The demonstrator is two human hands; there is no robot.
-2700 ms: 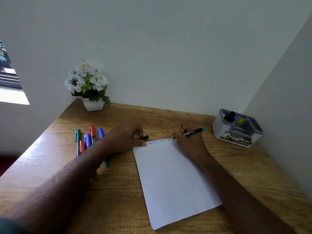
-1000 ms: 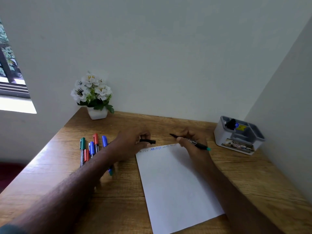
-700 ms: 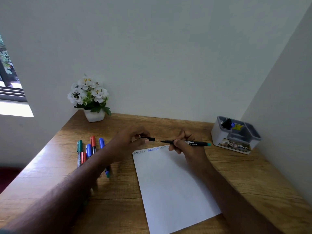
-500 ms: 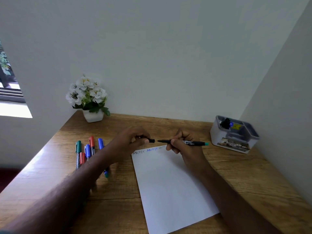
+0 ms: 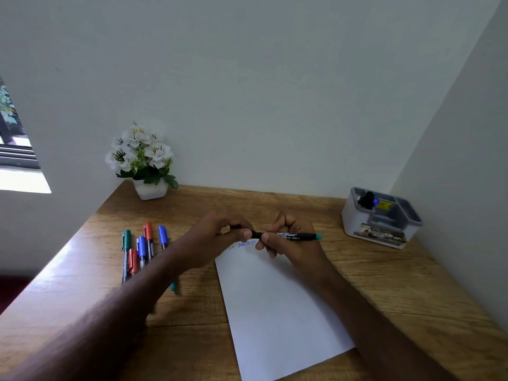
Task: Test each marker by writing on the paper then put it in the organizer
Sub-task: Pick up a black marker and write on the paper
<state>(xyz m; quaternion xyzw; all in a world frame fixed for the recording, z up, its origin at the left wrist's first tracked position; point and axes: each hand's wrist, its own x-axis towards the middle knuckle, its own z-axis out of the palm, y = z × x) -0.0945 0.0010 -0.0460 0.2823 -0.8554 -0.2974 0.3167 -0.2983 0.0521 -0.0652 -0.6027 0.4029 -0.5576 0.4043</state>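
Observation:
A white sheet of paper (image 5: 277,306) lies on the wooden desk (image 5: 384,284), with small blue writing along its top edge. Above that edge my right hand (image 5: 288,240) grips a black marker with a teal end (image 5: 299,236), held level. My left hand (image 5: 217,237) pinches the marker's black cap (image 5: 254,234), which meets the marker's tip end. Several capped markers (image 5: 140,248), green, red and blue, lie in a row at the left. The grey-and-white organizer (image 5: 380,218) stands at the right, with a black and a blue marker top showing inside.
A white pot of white flowers (image 5: 143,160) stands in the back left corner. Walls close the desk in at the back and right. A window shows at the far left. A teal marker end (image 5: 172,286) pokes out under my left forearm.
My right hand lifted the marker off the paper and turned it level. My left hand brought the cap to its tip; a gap half a second ago is now closed.

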